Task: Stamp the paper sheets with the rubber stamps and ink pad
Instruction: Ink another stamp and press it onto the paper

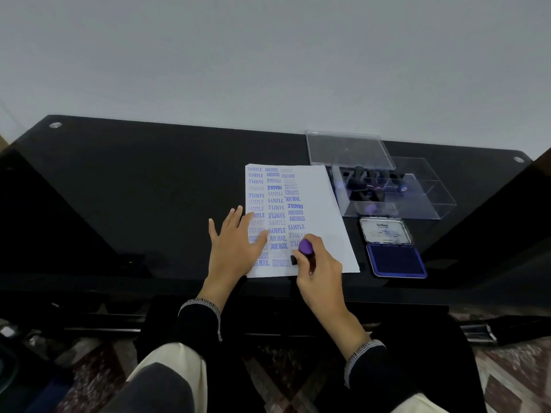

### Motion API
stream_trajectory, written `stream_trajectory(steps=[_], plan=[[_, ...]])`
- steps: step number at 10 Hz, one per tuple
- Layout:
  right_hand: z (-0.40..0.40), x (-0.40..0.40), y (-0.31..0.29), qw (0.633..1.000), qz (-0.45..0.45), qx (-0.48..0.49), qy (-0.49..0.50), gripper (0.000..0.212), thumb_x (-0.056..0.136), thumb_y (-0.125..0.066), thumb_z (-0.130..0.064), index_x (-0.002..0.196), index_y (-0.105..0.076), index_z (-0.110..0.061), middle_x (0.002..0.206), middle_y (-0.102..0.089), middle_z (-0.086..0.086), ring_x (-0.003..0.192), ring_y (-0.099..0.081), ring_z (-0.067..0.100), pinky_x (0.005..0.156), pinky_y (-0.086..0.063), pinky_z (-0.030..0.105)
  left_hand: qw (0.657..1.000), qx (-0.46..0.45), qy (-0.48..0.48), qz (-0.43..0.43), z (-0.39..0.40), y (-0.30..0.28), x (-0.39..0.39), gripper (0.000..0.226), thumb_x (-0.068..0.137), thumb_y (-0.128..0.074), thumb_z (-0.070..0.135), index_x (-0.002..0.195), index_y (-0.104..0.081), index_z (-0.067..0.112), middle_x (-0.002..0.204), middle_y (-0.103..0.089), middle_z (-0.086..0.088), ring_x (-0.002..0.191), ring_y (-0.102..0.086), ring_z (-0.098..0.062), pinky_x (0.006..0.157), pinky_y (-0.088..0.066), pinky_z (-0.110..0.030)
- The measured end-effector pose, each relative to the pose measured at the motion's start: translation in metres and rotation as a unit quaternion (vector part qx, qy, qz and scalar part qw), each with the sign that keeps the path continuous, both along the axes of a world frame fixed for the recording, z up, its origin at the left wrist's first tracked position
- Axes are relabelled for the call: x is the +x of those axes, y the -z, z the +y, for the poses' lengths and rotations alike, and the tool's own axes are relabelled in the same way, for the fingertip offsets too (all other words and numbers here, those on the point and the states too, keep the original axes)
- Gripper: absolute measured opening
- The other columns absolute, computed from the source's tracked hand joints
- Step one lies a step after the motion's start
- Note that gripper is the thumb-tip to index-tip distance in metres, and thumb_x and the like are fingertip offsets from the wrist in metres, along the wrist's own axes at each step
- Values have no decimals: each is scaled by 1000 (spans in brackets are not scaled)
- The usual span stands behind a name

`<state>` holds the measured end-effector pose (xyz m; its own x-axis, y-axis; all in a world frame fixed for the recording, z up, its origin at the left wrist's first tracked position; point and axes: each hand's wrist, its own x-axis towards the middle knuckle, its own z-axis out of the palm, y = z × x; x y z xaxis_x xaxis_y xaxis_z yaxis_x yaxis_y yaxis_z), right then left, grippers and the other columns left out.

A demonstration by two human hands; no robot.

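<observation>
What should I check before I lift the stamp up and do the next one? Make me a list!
1. Paper held still: ok, the left hand lies flat on its left edge.
2. Stamp gripped firmly: ok, the right hand is curled round it.
3. Stamp fully down on the paper: cannot tell, the hand hides most of its base.
4. Ink pad ready: ok, it lies open just right of the paper.
5. Room for another print: ok, the paper's right side is blank.
6. Other stamps within reach: ok, they sit in the clear box behind the pad.
</observation>
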<state>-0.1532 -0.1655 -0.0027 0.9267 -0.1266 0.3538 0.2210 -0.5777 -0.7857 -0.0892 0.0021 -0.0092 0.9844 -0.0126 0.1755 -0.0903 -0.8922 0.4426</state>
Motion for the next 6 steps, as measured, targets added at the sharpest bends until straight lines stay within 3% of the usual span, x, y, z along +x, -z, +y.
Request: stream_trajectory(steps=[1, 3, 5, 6], plan=[[2, -4, 3, 1000, -13, -10, 14, 30, 90, -55, -22, 117, -55, -9, 95, -63, -1, 82, -62, 12, 74, -43, 6, 1000, -4, 1, -1, 0, 0, 0, 58, 95, -44, 54, 143, -39, 22, 157, -27, -2, 147, -15, -15, 116, 6, -51], [-1, 4, -5, 1000, 2, -15, 4, 22, 91, -59, -9, 113, -55, -9, 86, -62, -1, 72, -61, 15, 65, -39, 3, 1000, -5, -1, -3, 0, 0, -1, 57, 95, -45, 53, 142, -40, 22, 157, -27, -2, 147, -16, -16, 116, 6, -51], [-2, 7, 2, 999, 18, -41, 13, 26, 92, -57, -21, 118, -52, -15, 93, -64, 1, 81, -66, 19, 72, -53, 29, 1000, -3, -1, -1, 0, -1, -1, 57, 95, -44, 53, 142, -40, 22, 157, -27, -2, 147, -16, -16, 116, 5, -51], [0, 1, 6, 999, 2, -33, 23, 28, 91, -57, -22, 118, -53, -16, 92, -65, 1, 81, -64, 17, 73, -51, 24, 1000, -7, -1, -2, 0, -1, -1, 57, 95, -45, 52, 142, -40, 22, 157, -27, -2, 147, -16, -16, 116, 5, -51]])
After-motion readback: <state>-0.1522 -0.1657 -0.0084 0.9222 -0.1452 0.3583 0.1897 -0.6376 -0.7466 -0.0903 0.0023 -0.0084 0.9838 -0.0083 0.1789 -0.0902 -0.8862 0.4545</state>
